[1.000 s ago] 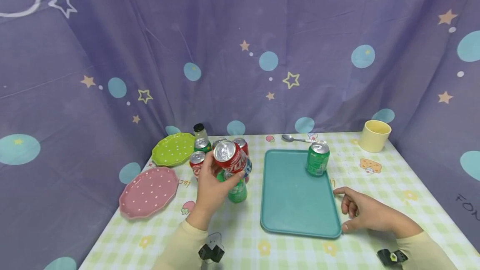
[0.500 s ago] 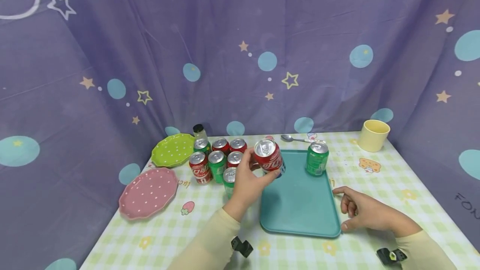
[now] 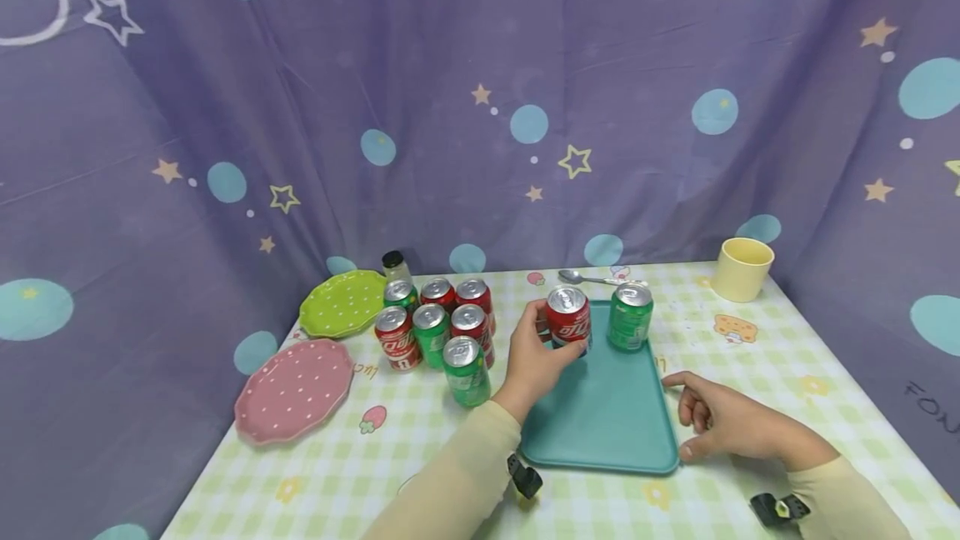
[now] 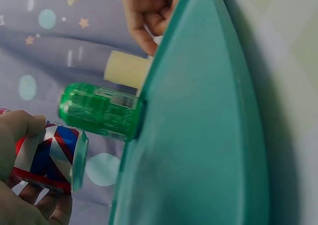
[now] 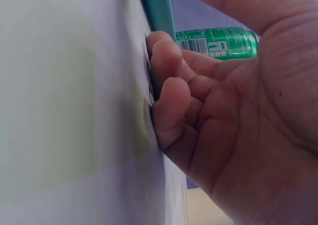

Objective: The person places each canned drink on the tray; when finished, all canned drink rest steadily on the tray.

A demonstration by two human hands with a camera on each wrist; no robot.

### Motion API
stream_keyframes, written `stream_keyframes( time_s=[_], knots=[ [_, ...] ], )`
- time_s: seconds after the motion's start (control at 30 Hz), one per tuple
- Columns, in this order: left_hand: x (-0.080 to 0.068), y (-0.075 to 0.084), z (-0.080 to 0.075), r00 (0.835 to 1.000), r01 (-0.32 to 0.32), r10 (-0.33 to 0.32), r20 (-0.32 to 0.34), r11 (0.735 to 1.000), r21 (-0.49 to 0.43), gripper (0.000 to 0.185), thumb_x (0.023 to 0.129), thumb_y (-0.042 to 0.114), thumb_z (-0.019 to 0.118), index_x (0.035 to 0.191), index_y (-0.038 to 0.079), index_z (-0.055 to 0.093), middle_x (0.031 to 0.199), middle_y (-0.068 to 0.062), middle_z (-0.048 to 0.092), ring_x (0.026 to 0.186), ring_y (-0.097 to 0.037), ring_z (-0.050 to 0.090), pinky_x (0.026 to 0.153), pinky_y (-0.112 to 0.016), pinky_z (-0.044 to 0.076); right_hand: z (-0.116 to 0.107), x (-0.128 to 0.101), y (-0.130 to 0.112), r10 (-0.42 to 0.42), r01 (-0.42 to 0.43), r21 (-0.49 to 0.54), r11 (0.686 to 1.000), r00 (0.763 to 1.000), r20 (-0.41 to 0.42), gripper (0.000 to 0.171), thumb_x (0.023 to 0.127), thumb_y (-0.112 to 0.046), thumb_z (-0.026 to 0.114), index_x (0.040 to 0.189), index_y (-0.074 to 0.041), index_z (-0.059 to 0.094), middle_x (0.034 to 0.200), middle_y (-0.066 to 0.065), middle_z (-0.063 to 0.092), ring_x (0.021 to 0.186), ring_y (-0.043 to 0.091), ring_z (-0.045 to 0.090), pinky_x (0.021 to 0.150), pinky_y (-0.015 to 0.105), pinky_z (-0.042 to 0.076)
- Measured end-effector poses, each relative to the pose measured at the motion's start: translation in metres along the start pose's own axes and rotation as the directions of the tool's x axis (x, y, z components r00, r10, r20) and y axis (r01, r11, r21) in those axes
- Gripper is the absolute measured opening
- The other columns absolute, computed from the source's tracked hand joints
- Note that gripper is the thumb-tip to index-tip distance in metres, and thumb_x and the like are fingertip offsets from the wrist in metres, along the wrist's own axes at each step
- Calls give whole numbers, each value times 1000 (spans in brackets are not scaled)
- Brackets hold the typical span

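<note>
My left hand point(image 3: 531, 367) grips a red soda can point(image 3: 568, 322) upright over the far left part of a teal tray point(image 3: 603, 432). In the left wrist view the can's base, with a blue and white pattern point(image 4: 52, 153), hangs clear of the tray. A green soda can point(image 3: 631, 319) stands on the tray's far right corner, to the right of the held can. Beside the tray's right edge, my right hand point(image 3: 731, 425) rests on the table with its fingers loosely bent and holding nothing. Its index fingertip and thumb lie close by the rim; whether they touch it, I cannot tell.
Left of the tray stand several red and green cans, the nearest a green can point(image 3: 467, 375). A pink plate point(image 3: 296, 390), a green plate point(image 3: 343, 302) and a black-lidded jar point(image 3: 394, 265) lie farther left. A spoon point(image 3: 592, 278) and yellow cup point(image 3: 742, 269) are at the back.
My left hand has carried the red can rightward from above the group of cans to over the tray, and lowered it somewhat. My right hand has stayed in place.
</note>
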State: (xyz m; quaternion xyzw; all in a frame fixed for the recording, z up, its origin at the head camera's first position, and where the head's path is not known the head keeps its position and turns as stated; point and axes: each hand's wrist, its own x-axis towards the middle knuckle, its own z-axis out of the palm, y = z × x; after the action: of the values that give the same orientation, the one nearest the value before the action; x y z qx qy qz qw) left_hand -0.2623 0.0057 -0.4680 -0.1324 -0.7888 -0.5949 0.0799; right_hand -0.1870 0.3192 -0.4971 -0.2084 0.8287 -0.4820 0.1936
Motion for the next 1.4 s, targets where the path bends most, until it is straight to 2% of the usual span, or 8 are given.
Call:
stream_keyframes(
  time_s=[0.23, 0.5, 0.77, 1.07, 1.4],
  knots=[
    [10, -16, 14, 999, 38, -39, 26, 998, 40, 67, 81, 15, 93, 137, 19, 55, 122, 4, 65, 114, -16, 62, 95, -36, 57, 1, 0, 0, -2, 2, -32, 999, 1000, -10, 97, 80, -18, 93, 153, 4, 34, 99, 14, 56, 78, 19, 55, 64, 29, 49],
    [25, -20, 26, 996, 80, -84, 33, 991, 110, 66, 80, 15, 94, 134, 18, 56, 122, 2, 64, 112, -15, 63, 92, -33, 57, 1, 0, 1, 5, -5, -23, 1000, 1000, -15, 97, 80, -15, 92, 154, 4, 33, 98, 14, 55, 76, 18, 54, 63, 29, 48],
    [39, -27, 39, 996, 80, -83, 13, 988, 130, 69, 77, 12, 95, 134, 15, 57, 122, -3, 67, 108, -15, 64, 88, -30, 57, 1, 0, 0, 8, -8, -32, 999, 1000, -21, 98, 78, -15, 93, 153, 5, 34, 98, 13, 55, 77, 18, 55, 64, 28, 49],
    [41, -25, 45, 994, 112, -113, -1, 981, 156, 69, 77, 13, 95, 135, 16, 59, 123, -3, 67, 108, -16, 65, 88, -30, 58, 1, 0, -1, -16, 15, -43, 999, 1000, -23, 98, 78, -17, 94, 152, 6, 34, 97, 13, 56, 77, 17, 56, 64, 27, 50],
    [43, -22, 47, 992, 126, -129, -2, 962, 244, 69, 78, 20, 96, 135, 18, 58, 124, -3, 67, 108, -17, 65, 88, -32, 57, 1, 0, -2, -11, 10, -45, 999, 1000, -28, 98, 77, -17, 94, 152, 6, 35, 97, 13, 56, 76, 18, 56, 63, 28, 50]
  ],
)
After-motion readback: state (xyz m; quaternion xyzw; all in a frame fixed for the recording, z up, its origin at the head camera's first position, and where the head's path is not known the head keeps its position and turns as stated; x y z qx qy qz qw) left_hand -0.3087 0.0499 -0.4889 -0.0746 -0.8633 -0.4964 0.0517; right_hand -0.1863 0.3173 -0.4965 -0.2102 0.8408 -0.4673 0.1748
